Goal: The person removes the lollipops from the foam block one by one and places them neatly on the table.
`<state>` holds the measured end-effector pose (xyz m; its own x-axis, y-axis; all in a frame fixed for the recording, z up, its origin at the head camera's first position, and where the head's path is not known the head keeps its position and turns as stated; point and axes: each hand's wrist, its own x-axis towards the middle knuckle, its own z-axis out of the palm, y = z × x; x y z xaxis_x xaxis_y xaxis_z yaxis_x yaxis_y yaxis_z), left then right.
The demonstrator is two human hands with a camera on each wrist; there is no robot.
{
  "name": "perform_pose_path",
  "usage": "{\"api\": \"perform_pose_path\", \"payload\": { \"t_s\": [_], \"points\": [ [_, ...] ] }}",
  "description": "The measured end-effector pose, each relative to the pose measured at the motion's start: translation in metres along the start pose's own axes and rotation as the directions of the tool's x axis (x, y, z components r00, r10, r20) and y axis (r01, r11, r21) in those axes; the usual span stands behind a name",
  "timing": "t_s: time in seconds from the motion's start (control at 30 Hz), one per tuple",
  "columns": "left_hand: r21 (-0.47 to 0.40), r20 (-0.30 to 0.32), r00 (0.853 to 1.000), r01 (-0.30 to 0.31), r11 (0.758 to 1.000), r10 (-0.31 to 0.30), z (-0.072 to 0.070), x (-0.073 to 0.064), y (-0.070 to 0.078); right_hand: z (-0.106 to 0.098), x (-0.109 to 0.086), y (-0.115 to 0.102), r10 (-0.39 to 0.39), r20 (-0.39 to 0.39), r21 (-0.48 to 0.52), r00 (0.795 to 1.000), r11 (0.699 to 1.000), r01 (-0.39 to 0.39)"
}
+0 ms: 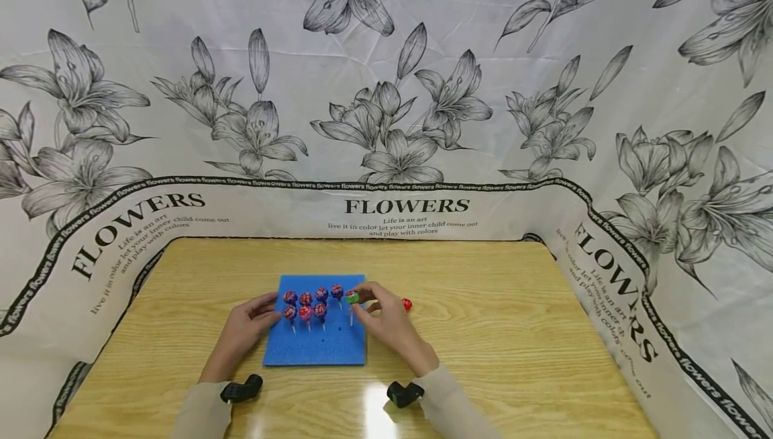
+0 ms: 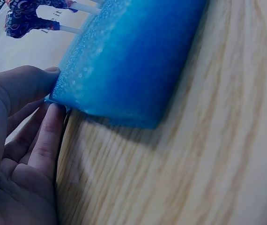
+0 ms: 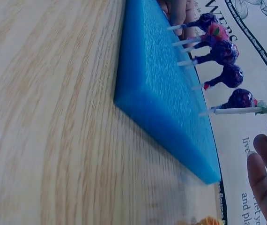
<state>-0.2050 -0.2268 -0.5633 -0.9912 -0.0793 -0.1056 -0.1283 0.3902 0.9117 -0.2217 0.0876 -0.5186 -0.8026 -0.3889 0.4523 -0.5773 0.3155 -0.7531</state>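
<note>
A blue foam block [image 1: 314, 353] lies on the table with several lollipops in purple and red wrappers standing in it, such as a pinkish-red one [image 1: 305, 313]. My left hand [image 1: 244, 323] holds the block's left edge, thumb [image 2: 33, 82] on the upper edge and fingers against the side. Between the thumb and fingers of my right hand [image 1: 389, 321] is a green-wrapped lollipop [image 1: 352, 298], pinched at the head. Its white stick [image 3: 236, 111] points down toward the foam, to the right of the standing lollipops; in the right wrist view the stick's end overlaps a purple lollipop [image 3: 241, 99].
Just beyond my right hand a red-wrapped lollipop [image 1: 407, 304] shows, partly hidden. An orange-yellow wrapped thing [image 3: 211, 221] peeks in at the bottom of the right wrist view. The wood-grain table [image 1: 483, 318] is bordered by a flower-printed cloth [image 1: 404, 217] at the back and sides.
</note>
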Motion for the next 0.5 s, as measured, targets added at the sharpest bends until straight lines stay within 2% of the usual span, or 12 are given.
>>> {"api": "perform_pose_path", "payload": {
  "t_s": [0.17,0.4,0.5],
  "points": [
    [0.008,-0.010,1.000,0.003,1.000,-0.003,0.001,0.001,-0.001,-0.013,-0.008,0.006,0.009,-0.038,-0.037,0.999,0.999,-0.010],
    [-0.046,0.000,1.000,-0.020,0.999,0.020,0.000,0.001,-0.002,-0.035,-0.017,0.009,0.090,-0.095,-0.038,0.991,0.995,-0.094],
    [-0.037,0.004,1.000,-0.026,0.999,0.026,0.000,0.001,-0.002,-0.045,-0.021,0.011,0.098,-0.117,-0.049,0.988,0.993,-0.104]
  ]
}}
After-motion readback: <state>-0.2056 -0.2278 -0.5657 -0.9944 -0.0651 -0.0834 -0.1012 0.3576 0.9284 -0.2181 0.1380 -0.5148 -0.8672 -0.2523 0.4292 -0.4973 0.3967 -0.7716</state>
